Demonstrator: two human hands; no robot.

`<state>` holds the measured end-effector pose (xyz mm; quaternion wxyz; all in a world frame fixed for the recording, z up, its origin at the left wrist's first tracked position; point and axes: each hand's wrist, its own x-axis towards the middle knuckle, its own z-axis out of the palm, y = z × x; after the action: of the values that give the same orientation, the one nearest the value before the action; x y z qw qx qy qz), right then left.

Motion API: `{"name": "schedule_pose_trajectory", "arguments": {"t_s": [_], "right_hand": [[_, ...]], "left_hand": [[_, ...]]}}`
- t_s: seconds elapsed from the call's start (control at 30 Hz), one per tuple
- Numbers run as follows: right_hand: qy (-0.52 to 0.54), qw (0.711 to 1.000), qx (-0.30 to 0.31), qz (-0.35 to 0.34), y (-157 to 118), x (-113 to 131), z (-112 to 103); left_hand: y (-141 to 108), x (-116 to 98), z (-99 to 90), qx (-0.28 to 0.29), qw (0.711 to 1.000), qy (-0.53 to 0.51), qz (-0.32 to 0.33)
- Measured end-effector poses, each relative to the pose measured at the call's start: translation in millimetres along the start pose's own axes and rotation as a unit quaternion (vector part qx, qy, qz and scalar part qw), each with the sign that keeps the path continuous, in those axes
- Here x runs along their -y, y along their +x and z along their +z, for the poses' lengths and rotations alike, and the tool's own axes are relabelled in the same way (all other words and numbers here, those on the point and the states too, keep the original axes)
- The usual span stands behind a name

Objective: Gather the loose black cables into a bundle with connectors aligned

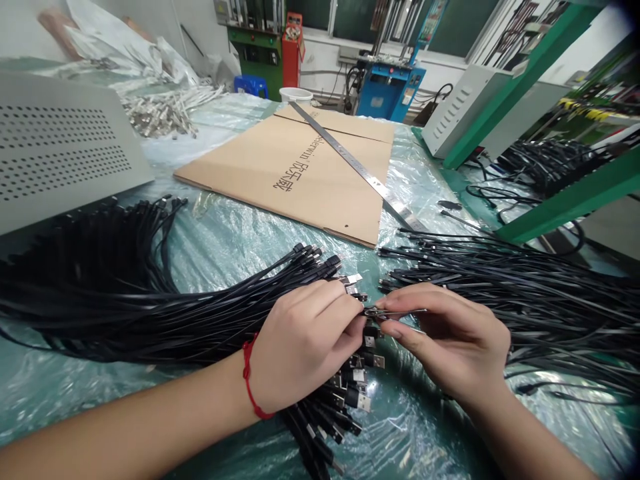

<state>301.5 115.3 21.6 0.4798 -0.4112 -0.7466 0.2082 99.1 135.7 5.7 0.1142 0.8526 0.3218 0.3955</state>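
Note:
My left hand (303, 340), with a red string at the wrist, rests on a big bundle of black cables (125, 293) and pinches one cable plug (371, 331) at its end. My right hand (450, 333) meets it from the right, thumb and forefinger closed on a small metal part (387, 311) at that same plug. More plugs of the bundle (353, 393) lie under and below the hands. A second spread of black cables (525, 287) lies just right of my right hand.
Flat cardboard (300, 173) with a long steel ruler (360, 167) lies beyond the hands on green plastic sheeting (220, 233). A grey perforated metal box (55, 147) stands at the left. Green frame beams (575, 193) and another grey box (470, 107) are at the right.

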Motion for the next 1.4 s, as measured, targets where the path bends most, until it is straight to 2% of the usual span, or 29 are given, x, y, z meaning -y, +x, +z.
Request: {"name": "schedule_pose_trajectory", "arguments": {"t_s": [0.13,0.2,0.33,0.4,0.53,0.63,0.8,0.9,0.97,1.03,1.1,1.2,1.27,1.4], "right_hand": [[0.042,0.996,-0.054,0.05,2,0,2],[0.054,0.994,-0.077,0.054,3,-2,3],[0.075,0.991,-0.038,0.105,5,-4,7],[0.129,0.976,-0.033,0.17,6,-4,10],[0.271,0.92,-0.036,0.28,11,-7,15],[0.297,0.9,-0.031,0.317,13,-9,17],[0.299,0.898,-0.029,0.322,11,-12,18],[0.294,0.904,-0.027,0.31,9,-14,16],[0.268,0.922,-0.046,0.275,7,-13,12],[0.203,0.958,-0.073,0.187,4,-10,7],[0.118,0.988,-0.075,0.061,2,-8,3],[0.021,0.996,-0.029,-0.082,0,-6,-1],[-0.015,0.993,-0.01,-0.119,-1,-7,-1],[-0.028,0.992,-0.01,-0.12,-2,-7,2]], "left_hand": [[-1,1,-0.7,-0.003,1.0,-0.018,0.0],[-1,1,-1.7,-0.005,1.0,-0.019,-0.002],[0,0,-4.3,-0.011,1.0,-0.001,0.004],[-1,3,-4.6,-0.011,1.0,-0.002,0.021],[-3,12,-1.3,-0.031,0.999,0.02,0.027],[-4,13,-0.5,-0.042,0.998,0.04,0.037],[-2,5,-3.0,-0.035,0.997,0.052,0.035],[-1,3,-2.5,-0.032,0.998,0.052,0.015],[-2,2,-2.2,-0.032,0.998,0.047,0.006],[-3,2,-2.0,-0.033,0.999,0.042,0.002],[-4,1,-1.6,-0.036,0.999,0.039,0.003],[-4,1,-0.8,-0.05,0.998,0.032,0.006],[-3,1,-0.3,-0.054,0.998,0.029,0.008],[-2,1,-0.1,-0.05,0.998,0.031,0.006]]}}
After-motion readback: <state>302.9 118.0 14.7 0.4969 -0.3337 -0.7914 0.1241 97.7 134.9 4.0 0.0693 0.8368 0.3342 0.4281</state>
